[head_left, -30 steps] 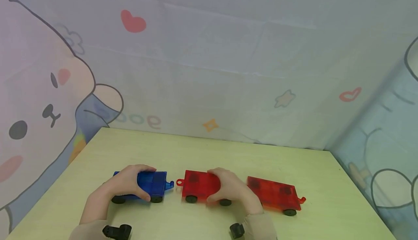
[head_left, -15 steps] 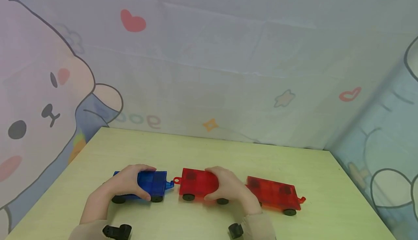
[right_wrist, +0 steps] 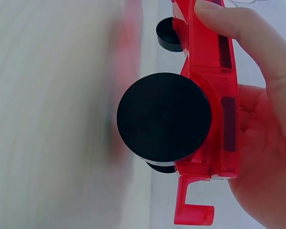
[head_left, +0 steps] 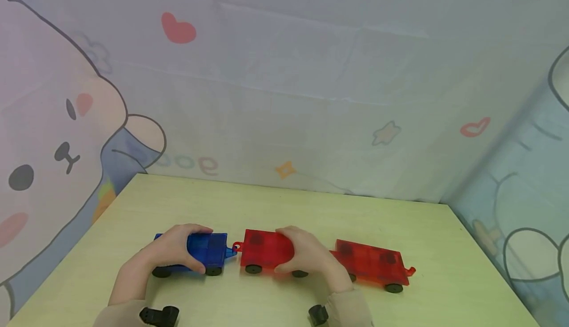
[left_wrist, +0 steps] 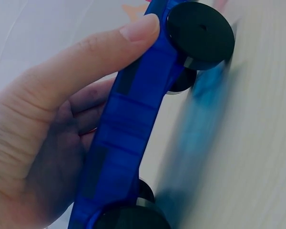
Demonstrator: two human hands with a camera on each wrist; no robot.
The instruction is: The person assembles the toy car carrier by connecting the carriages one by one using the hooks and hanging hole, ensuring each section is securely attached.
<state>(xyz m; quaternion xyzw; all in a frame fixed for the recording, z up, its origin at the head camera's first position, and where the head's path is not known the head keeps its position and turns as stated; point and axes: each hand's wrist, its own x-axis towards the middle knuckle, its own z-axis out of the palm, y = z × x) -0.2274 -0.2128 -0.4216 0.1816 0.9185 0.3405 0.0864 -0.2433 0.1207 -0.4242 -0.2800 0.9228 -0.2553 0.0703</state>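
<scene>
left hand (head_left: pixel 173 246): grips the blue car (head_left: pixel 213 248) across its width, thumb on the near side at six o'clock, fingers over the far side at twelve.
right hand (head_left: pixel 308 253): grips the middle red car (head_left: pixel 265 249) likewise, thumb near, fingers far, coming in from four o'clock.
blue car: in the head view, towards seven o'clock, its blue hook (head_left: pixel 230 252) pointing to three.
middle red car: at six o'clock in the head view, just beside the blue car; whether all its wheels touch down cannot be told. its red hook (right_wrist: pixel 194 214) shows in the right wrist view, at seven o'clock.
coupling: the red ring (head_left: pixel 237 246), at nine o'clock on the middle red car, overlaps the blue hook; fully seated or only above it, i cannot tell.
handling: the cars look like stiff, light, smooth plastic, probably a little slippery and quick to roll; the thin ring and hooks seem the fragile parts.
best hold: the flat long sides, thumb opposite fingers, above the black wheels and clear of the couplings.
far red car (head_left: pixel 373 264): towards five o'clock, ungripped, its end hook (head_left: pixel 410 271) at four; its near end is partly behind the right hand.
worktop (head_left: pixel 249 203): pale yellow, under the cars.
backdrop (head_left: pixel 284 80): printed cloth at twelve o'clock.
</scene>
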